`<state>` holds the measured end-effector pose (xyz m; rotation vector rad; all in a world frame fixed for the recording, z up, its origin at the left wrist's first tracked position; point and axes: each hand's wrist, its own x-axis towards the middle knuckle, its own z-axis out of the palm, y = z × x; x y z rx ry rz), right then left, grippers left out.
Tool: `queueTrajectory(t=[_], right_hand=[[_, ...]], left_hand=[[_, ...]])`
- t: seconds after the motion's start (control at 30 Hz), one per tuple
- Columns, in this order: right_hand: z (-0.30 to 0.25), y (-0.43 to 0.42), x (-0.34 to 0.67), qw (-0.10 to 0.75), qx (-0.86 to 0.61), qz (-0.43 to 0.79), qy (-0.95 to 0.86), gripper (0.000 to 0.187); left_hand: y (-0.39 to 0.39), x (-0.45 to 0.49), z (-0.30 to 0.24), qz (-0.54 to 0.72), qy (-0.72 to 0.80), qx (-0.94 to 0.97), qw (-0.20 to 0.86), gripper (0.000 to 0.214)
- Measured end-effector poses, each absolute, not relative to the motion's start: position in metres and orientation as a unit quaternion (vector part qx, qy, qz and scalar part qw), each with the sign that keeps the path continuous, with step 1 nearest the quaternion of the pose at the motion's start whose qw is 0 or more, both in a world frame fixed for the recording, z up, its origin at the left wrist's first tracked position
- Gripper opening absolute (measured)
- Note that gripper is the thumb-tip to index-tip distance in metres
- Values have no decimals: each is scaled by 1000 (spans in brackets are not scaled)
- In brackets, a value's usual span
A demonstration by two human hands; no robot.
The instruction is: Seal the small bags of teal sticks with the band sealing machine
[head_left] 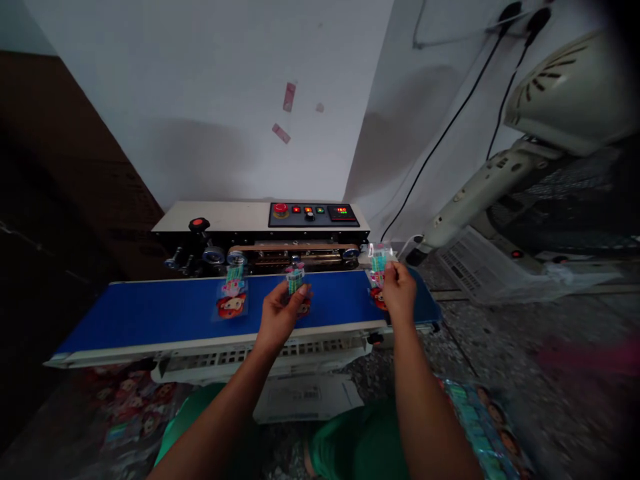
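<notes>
A continuous band sealer point(220, 217) with a blue conveyor belt point(175, 310) stands in front of me. My left hand point(280, 315) is closed over the belt's middle, thumb and fingers pinching a small clear packet point(296, 280) with a teal insert. At the belt's right end my right hand point(399, 290) pinches another clear packet point(379, 261), its top edge up beside the sealing band. That packet also shows teal contents and a red-haired cartoon picture at the bottom. A similar cartoon packet point(233, 297) lies on the belt, left of my left hand.
A control panel point(314, 215) has a red button and lit digits. Piled packets point(135, 400) lie low on the left, and bagged teal packets point(480, 427) low on the right. A fan point(560, 93), cables point(450, 120) and a white plastic basket point(480, 273) are on the right.
</notes>
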<state>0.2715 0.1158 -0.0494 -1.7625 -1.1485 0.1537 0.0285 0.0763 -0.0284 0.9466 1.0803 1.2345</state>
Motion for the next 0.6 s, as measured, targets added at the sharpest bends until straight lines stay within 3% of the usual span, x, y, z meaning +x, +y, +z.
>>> queueTrajectory(t=[0.17,0.3,0.43,0.53,0.6], right_hand=[[-61,129,284,308,-822,13,-478,33],[-57,141,265,254,-830,19,-496,32],[-44,135,237,358,-741,17,-568,34],[-34,116,205,477,-588,201,-622,37],[-33,101,180,500,-492,334,-630,35]], left_hand=[[75,32,-29,519,453,414,595,30],[74,34,-30,506,454,415,605,32],[77,33,-33,530,457,421,577,33],[80,33,-33,564,452,456,519,27],[80,33,-32,580,441,480,488,24]])
